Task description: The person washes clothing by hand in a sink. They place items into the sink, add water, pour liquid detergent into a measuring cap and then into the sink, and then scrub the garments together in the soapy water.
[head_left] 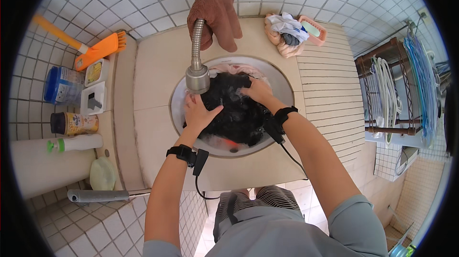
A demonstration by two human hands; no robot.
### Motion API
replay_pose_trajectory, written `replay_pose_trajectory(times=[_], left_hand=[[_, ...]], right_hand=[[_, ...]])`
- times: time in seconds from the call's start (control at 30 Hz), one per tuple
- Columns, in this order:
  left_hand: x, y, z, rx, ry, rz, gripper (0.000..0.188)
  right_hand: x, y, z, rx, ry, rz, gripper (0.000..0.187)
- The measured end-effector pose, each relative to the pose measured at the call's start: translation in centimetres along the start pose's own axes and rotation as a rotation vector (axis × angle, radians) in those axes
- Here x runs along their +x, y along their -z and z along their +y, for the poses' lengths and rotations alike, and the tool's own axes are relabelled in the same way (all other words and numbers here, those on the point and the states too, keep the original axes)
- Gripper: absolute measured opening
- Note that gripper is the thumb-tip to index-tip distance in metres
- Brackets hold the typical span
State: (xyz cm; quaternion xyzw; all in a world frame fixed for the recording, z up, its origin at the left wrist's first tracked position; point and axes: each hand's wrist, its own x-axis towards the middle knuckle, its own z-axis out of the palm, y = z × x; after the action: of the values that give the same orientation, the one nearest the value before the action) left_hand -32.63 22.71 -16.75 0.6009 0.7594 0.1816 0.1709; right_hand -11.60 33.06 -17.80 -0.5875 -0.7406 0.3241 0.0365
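Observation:
A soaked black cloth (234,109) lies bunched in the oval sink (284,89), among suds and water. Its kind of garment cannot be made out. My left hand (198,113) rests at the cloth's left edge below the tap head, thumb stretched out and fingers apart. On the cloth's upper right, my right hand (258,90) has its fingers bent into the fabric and grips it. Pale pink cloth (236,69) shows behind the black one along the far rim. Something red (230,143) shows through the water near the front.
The flexible metal tap (197,77) hangs over the sink, a brown glove (215,13) draped on it. Bundled clothes (287,32) and a pink soap dish (315,30) sit at the back right, beside a ribbed washboard surface (330,85). Jars, bottles and an orange brush (103,49) stand left.

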Motion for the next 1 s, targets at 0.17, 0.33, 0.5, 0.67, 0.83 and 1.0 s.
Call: replay_pose_trajectory(times=[0.17,0.33,0.5,0.67,0.83,1.0], left_hand=[[-3.1,0.6,-0.6,0.323,0.173,-0.354,0.101],[-2.9,0.7,-1.5,0.290,0.249,-0.476,0.082],[-3.4,2.8,-0.6,0.046,-0.099,-0.194,0.044],[-2.5,5.2,1.0,0.183,-0.434,-0.017,0.038],[-0.4,4.0,-1.2,0.332,-0.507,0.059,0.043],[-0.1,1.7,1.4,0.394,0.072,-0.470,0.098]], right_hand=[[-2.7,0.4,2.8,0.718,0.049,-0.031,0.053],[-6.8,3.5,2.5,0.674,0.073,-0.054,0.060],[-8.7,5.6,3.3,0.312,0.261,0.081,0.063],[-9.6,7.6,1.1,-0.406,0.644,0.013,0.056],[-5.9,5.0,-2.0,-0.453,0.635,0.003,0.097],[-1.4,1.7,-1.7,-0.594,0.447,-0.030,0.113]])
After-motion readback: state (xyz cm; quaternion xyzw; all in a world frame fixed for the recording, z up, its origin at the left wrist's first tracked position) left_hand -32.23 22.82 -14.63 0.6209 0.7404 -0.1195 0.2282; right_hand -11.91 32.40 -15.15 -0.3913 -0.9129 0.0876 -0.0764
